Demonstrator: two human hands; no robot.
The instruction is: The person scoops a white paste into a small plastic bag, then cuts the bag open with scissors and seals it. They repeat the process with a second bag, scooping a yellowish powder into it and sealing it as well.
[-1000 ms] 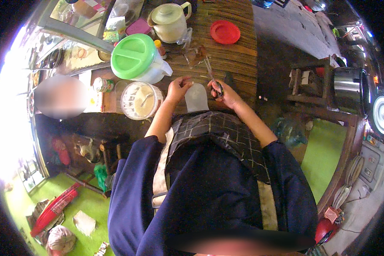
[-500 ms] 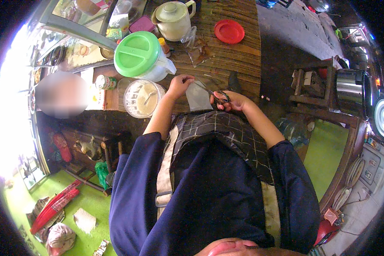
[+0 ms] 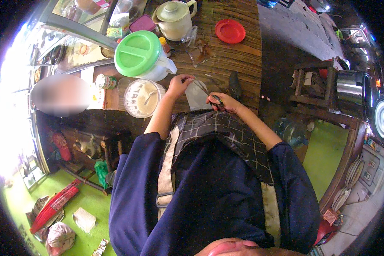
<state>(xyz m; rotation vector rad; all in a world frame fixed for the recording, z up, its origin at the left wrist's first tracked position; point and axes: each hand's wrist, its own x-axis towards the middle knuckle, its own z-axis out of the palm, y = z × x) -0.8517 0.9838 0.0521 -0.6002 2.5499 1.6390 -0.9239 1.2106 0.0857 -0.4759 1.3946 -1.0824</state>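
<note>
My left hand (image 3: 180, 84) pinches the top of a clear plastic bag (image 3: 196, 97) that hangs over the edge of the wooden counter (image 3: 239, 64). My right hand (image 3: 224, 102) grips a pair of scissors (image 3: 209, 93); their blades point up-left across the top of the bag, toward the left hand. Whether the blades are touching the plastic is too small to tell. Both forearms reach forward from my dark blue sleeves over a checked apron.
On the counter stand a white jug with a green lid (image 3: 143, 55), a cream teapot (image 3: 175, 19), a red lid (image 3: 230, 30) and a clear tub of pale powder with a spoon (image 3: 143, 98). A metal pot (image 3: 350, 87) on a wooden stand is at right.
Both hands have shifted slightly down and left with the bag. The scissors now lie more across the bag's top than a second ago.
</note>
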